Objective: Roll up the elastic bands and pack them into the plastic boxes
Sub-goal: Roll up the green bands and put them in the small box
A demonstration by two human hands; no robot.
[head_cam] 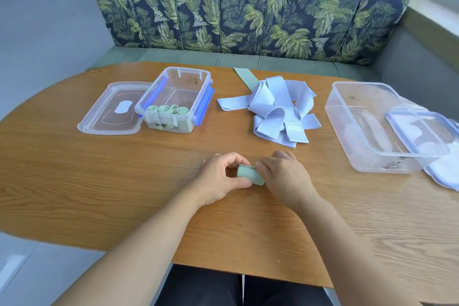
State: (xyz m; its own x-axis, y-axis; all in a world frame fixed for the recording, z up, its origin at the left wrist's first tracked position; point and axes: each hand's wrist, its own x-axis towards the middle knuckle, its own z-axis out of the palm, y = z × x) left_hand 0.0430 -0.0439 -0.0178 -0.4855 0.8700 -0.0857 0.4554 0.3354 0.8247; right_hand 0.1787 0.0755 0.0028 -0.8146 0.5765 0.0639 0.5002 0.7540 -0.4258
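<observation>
I'm seeing the left hand [218, 176] pinching one end of the green roll [249, 176] between thumb and fingers, and the right hand [283, 176] gripping the other end, probably stopping it springing open. Ahead of the left hand, the small box [173, 74] is holding three green rolls [165, 109], one lid [109, 117] lying alongside. Ahead of the right hand are lying one flat green band [244, 78] and a blue tangle [275, 112] I can't count.

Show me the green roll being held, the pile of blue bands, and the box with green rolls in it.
green roll [249, 176], head view, on its outer wrap.
pile of blue bands [275, 112], head view, on a loop near the middle.
box with green rolls [186, 69], head view, on its far rim.
</observation>
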